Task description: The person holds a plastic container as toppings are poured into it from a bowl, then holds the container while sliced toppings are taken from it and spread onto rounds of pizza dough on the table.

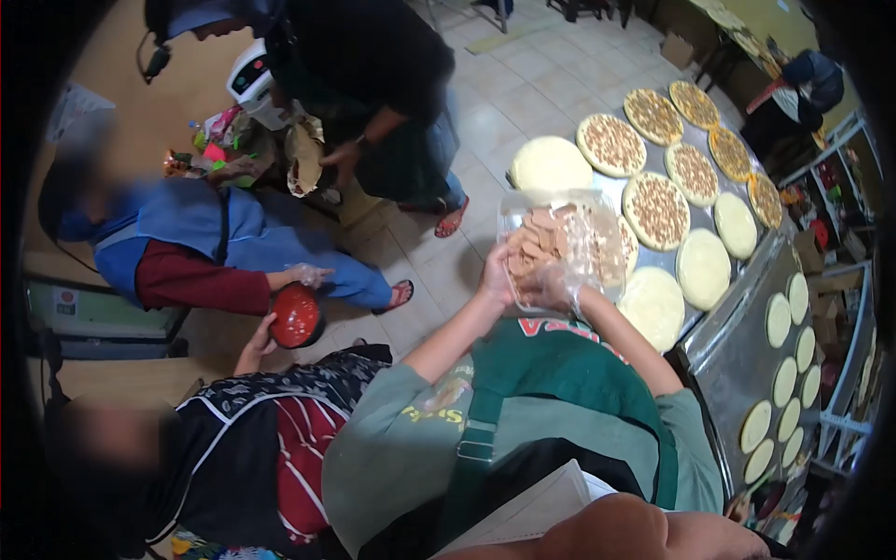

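Observation:
My left hand (497,277) grips the left side of a clear plastic container (511,207), held up in front of my apron. Brown, flat slices (543,235), like cut sausage, lie inside it. My right hand (553,287), in a thin clear plastic glove, is down in the near part of the container with fingers bent against the slices. What its fingers hold is hidden. Just to the right of the container, a plain round dough base (651,308) lies on the metal table (674,276); another topped round (627,245) is partly covered by the container.
Several topped rounds (656,210) and plain bases share the table. Smaller dough rounds (758,427) lie on a second metal surface (728,373). People stand close on my left; one person's hand holds a red bowl (297,315). Another person (373,103) stands ahead.

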`<state>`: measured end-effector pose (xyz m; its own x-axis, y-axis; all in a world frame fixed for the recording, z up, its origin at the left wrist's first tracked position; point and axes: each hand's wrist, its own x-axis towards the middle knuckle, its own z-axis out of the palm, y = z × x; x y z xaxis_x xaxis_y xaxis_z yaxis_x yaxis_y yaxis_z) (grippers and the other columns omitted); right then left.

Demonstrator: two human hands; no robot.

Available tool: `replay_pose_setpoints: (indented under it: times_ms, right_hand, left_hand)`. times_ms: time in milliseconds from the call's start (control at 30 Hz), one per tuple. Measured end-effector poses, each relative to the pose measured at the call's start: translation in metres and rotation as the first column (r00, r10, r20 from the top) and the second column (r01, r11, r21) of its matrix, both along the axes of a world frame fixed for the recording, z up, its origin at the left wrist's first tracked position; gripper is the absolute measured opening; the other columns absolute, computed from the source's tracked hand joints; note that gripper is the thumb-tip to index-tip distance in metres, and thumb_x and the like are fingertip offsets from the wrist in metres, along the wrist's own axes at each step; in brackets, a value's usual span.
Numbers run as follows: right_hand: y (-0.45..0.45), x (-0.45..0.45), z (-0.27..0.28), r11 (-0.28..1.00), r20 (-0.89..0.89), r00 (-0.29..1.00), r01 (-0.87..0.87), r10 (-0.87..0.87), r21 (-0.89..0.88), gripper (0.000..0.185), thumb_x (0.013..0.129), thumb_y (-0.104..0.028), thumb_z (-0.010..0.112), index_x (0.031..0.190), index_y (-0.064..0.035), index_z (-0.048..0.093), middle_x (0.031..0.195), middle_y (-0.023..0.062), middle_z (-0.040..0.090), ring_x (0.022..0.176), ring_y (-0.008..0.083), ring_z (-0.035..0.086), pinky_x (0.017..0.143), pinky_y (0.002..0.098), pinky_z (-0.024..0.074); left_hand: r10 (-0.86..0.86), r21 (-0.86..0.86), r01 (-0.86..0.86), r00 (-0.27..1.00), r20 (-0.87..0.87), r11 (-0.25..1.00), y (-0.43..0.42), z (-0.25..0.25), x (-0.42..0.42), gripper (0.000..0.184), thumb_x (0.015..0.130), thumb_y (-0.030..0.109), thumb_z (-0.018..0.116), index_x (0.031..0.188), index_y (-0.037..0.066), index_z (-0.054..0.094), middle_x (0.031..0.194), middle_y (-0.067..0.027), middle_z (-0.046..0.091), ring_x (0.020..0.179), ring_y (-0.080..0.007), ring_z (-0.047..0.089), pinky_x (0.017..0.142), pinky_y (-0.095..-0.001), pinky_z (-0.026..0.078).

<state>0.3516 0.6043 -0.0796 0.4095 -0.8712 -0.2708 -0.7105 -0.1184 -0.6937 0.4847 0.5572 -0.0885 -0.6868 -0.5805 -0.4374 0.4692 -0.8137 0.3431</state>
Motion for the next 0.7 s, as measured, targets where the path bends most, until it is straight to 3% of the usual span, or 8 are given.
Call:
replay_pose_setpoints:
  times_ms: [67,167,300,367,433,467,567,700]
  right_hand:
    - [-0.006,0.0,-0.015,0.977,-0.062,0.993,-0.107,0.097,-0.185,0.025,0.073,-0.02,0.056,0.096,-0.0103,0.058,0.085,0.0119,0.06,0.074,0.0257,0.056,0.068,0.0333,0.044]
    - [-0.012,-0.006,-0.004,0.981,-0.16,0.969,-0.194,0.19,-0.005,0.025,0.074,-0.02,0.054,0.096,-0.0095,0.058,0.085,0.0127,0.059,0.075,0.0274,0.055,0.068,0.034,0.0438]
    - [-0.009,-0.029,0.057,0.955,-0.079,0.956,-0.288,0.282,-0.069,0.024,0.073,-0.015,0.053,0.094,-0.0077,0.059,0.083,0.014,0.059,0.073,0.0285,0.055,0.067,0.034,0.0442]
    - [-0.008,-0.045,0.084,1.0,-0.336,0.942,-0.005,-0.001,-0.018,0.024,0.071,-0.005,0.047,0.092,-0.0061,0.06,0.082,0.0155,0.059,0.073,0.0287,0.056,0.067,0.0335,0.0449]
    - [-0.015,-0.062,0.082,0.958,-0.388,0.892,0.139,-0.231,-0.251,0.03,0.067,0.0,0.042,0.09,-0.0049,0.06,0.082,0.0167,0.059,0.079,0.0292,0.057,0.068,0.0342,0.0453]
    - [-0.022,-0.068,0.075,0.922,-0.447,0.83,0.185,-0.332,-0.342,0.018,0.07,-0.003,0.045,0.082,-0.0028,0.059,0.085,0.0167,0.058,0.08,0.0299,0.056,0.069,0.0376,0.0453]
    - [-0.034,-0.069,0.056,0.88,-0.511,0.762,0.162,-0.399,-0.446,0.017,0.071,-0.004,0.046,0.08,-0.0014,0.059,0.085,0.0182,0.058,0.08,0.0307,0.056,0.068,0.0382,0.0452]
    - [-0.033,-0.065,0.021,0.907,-0.676,0.685,-0.052,-0.273,-0.419,0.018,0.065,-0.006,0.049,0.08,0.0007,0.057,0.082,0.016,0.058,0.077,0.0295,0.056,0.068,0.0355,0.0451]
  left_hand:
    - [0.06,-0.094,-0.067,0.995,-0.077,0.993,-0.008,-0.004,-0.004,0.046,0.068,0.017,0.038,0.112,0.006,0.039,0.109,-0.0158,0.048,0.097,-0.0307,0.05,0.083,-0.0444,0.041]
    - [0.127,-0.2,-0.147,0.986,-0.11,0.969,-0.009,-0.002,-0.008,0.048,0.068,0.015,0.037,0.116,0.007,0.034,0.111,-0.0157,0.046,0.101,-0.0305,0.048,0.084,-0.0435,0.041]
    - [0.131,-0.258,-0.174,0.976,-0.174,0.95,-0.008,0.016,-0.01,0.056,0.067,0.012,0.035,0.122,0.006,0.025,0.117,-0.0156,0.041,0.106,-0.0304,0.044,0.087,-0.043,0.039]
    - [0.134,-0.268,-0.176,0.976,-0.169,0.947,-0.011,0.021,-0.007,0.055,0.067,0.012,0.035,0.121,0.006,0.026,0.117,-0.0155,0.04,0.106,-0.0303,0.044,0.088,-0.0431,0.039]
    - [0.166,-0.284,-0.207,0.973,-0.16,0.936,-0.009,0.027,-0.008,0.052,0.067,0.011,0.036,0.118,0.006,0.029,0.114,-0.0152,0.041,0.104,-0.0295,0.045,0.085,-0.0427,0.041]
    - [0.164,-0.278,-0.203,0.974,-0.155,0.939,-0.009,0.025,-0.008,0.052,0.067,0.011,0.036,0.118,0.006,0.029,0.114,-0.0152,0.041,0.104,-0.0295,0.045,0.085,-0.0427,0.041]
    - [0.167,-0.272,-0.211,0.97,-0.174,0.939,-0.01,0.023,-0.01,0.052,0.067,0.011,0.036,0.118,0.006,0.029,0.113,-0.0152,0.042,0.103,-0.0292,0.046,0.085,-0.0427,0.041]
    - [0.24,-0.271,-0.28,0.955,-0.171,0.921,-0.011,0.02,-0.009,0.054,0.067,0.011,0.036,0.12,0.005,0.029,0.113,-0.0153,0.042,0.103,-0.0293,0.045,0.087,-0.0426,0.039]
